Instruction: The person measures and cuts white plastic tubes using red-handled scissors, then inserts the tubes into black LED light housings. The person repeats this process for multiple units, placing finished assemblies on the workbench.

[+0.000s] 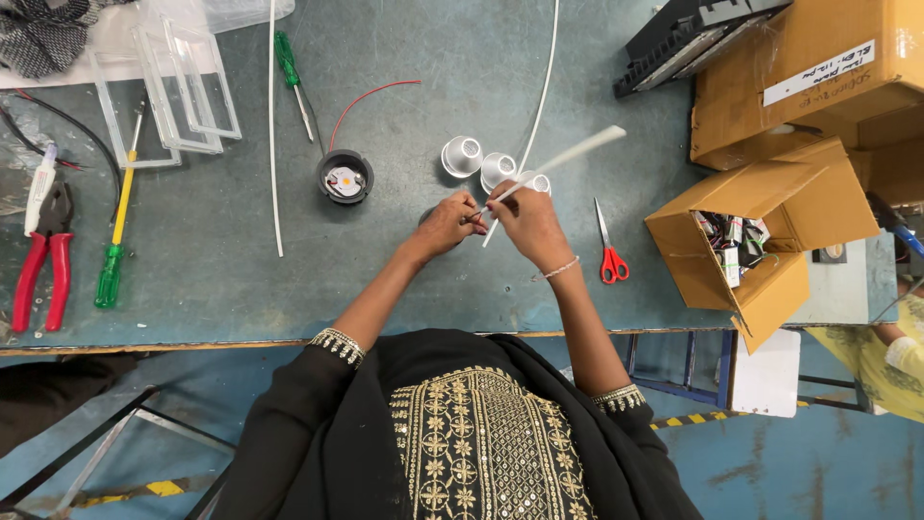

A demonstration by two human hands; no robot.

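Closest to me, I see both hands meeting over the grey counter [221, 260]. My left hand [445, 224] has its fingers pinched together on thin wires, and my right hand [525, 220] is clamped around one white sleeve tube [553, 162] that slants up and away to the right. Just right of them lies one pair of red scissors [608, 252]. An open cardboard box [760, 241] at the right edge holds a jumble of small wired parts. On the left I count one red pliers [43, 265] and two green-handled screwdrivers, the near one yellow-shafted [115, 241] and the far one [292, 77] beside a loose red wire [366, 101]. Just past my hands stand three white cup-shaped housings [496, 166] in a row, and one dark round housing [345, 177] holding a small disc. Farthest off lie clear plastic frames [183, 87] and a larger closed carton [818, 67].
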